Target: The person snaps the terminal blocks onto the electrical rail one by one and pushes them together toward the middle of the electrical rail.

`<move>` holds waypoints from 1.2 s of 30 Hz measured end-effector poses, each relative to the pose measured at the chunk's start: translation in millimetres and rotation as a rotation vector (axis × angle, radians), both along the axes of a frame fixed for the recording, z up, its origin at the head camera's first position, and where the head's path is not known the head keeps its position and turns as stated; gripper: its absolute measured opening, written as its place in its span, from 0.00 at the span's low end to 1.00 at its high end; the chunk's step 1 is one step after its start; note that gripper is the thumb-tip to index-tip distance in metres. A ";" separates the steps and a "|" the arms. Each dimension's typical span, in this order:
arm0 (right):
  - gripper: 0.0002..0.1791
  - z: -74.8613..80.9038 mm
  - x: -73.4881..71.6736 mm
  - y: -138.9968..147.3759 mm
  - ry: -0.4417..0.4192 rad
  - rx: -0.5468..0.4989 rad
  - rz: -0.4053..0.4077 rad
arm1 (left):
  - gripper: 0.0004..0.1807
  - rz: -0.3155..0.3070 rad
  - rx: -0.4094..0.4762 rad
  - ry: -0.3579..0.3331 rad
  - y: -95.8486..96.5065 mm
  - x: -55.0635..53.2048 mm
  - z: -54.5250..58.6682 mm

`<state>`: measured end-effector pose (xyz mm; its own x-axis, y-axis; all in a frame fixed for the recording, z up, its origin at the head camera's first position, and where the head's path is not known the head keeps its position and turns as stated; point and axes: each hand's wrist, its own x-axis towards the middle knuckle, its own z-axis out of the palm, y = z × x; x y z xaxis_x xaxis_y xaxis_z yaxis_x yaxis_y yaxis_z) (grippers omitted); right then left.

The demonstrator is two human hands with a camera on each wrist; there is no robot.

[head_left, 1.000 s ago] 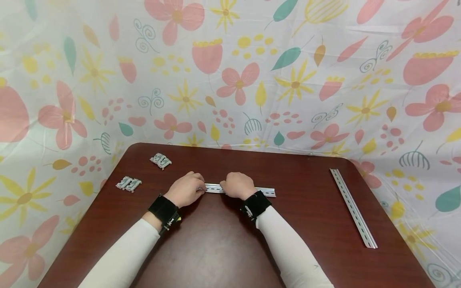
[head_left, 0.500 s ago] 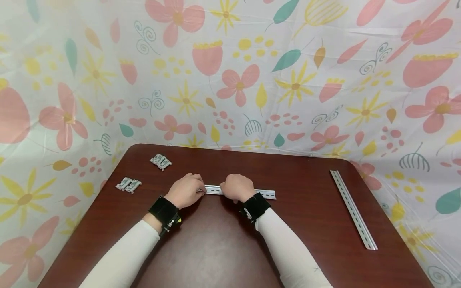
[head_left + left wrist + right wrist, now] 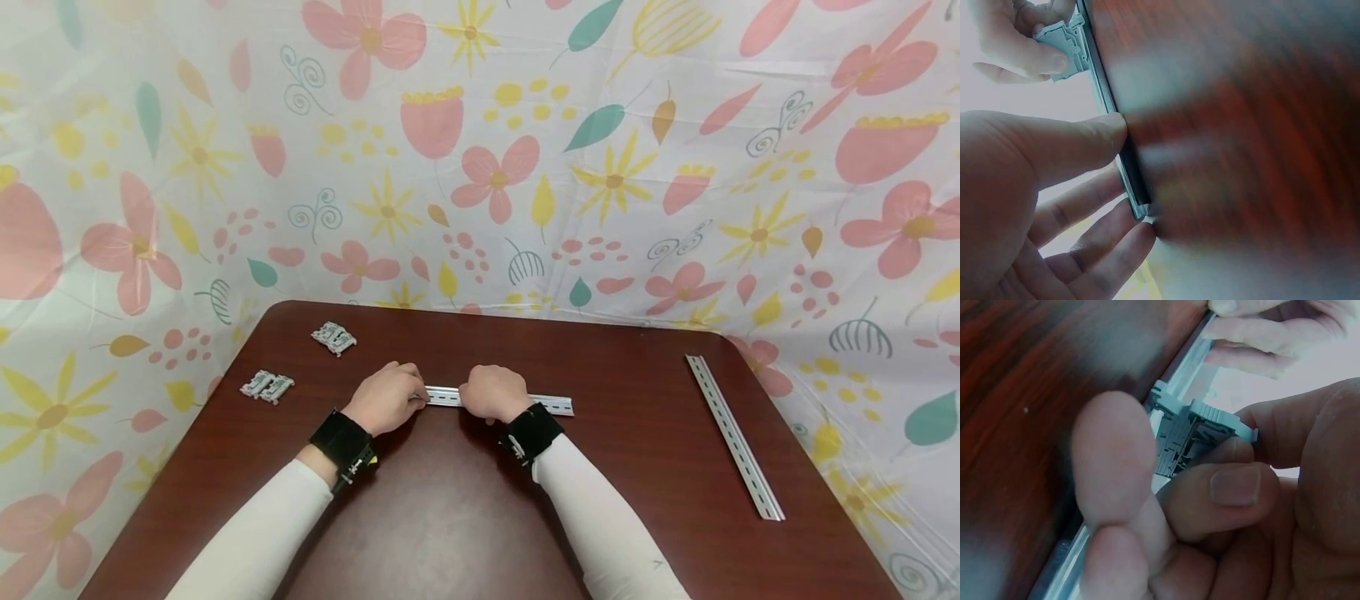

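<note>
A slotted metal DIN rail (image 3: 555,405) lies crosswise on the brown table. My left hand (image 3: 385,399) grips it near its left end, the thumb on one edge and fingers on the other in the left wrist view. My right hand (image 3: 495,394) pinches a grey terminal block (image 3: 1210,425) between thumb and fingers. That block stands against the rail, part-way along it, to the right of my left hand. The head view hides it behind my right hand. Whether it is clipped fully on, I cannot tell.
Two small groups of grey terminal blocks lie at the table's left, one nearer group (image 3: 267,385) and one farther group (image 3: 334,337). A second, longer DIN rail (image 3: 737,440) lies slantwise at the right. Behind the table (image 3: 442,533) hangs a flowered cloth (image 3: 555,275).
Both hands stay on the rail in nearly the same places. The head view has shifted very slightly; nothing else visibly moves.
</note>
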<state>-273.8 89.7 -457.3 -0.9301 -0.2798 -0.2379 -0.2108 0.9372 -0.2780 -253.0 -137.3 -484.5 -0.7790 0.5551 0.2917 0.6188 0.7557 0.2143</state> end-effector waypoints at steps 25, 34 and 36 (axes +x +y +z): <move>0.26 -10.2 -0.1 1.6 0.060 0.020 0.030 | 0.05 0.003 0.000 -0.015 -0.5 1.8 0.9; 0.24 -7.1 2.9 1.3 0.064 0.017 0.014 | 0.05 -0.002 -0.003 -0.023 -0.5 2.1 2.0; 0.24 -7.1 3.4 1.6 0.063 0.015 0.018 | 0.05 -0.001 -0.003 -0.024 -0.4 2.1 2.0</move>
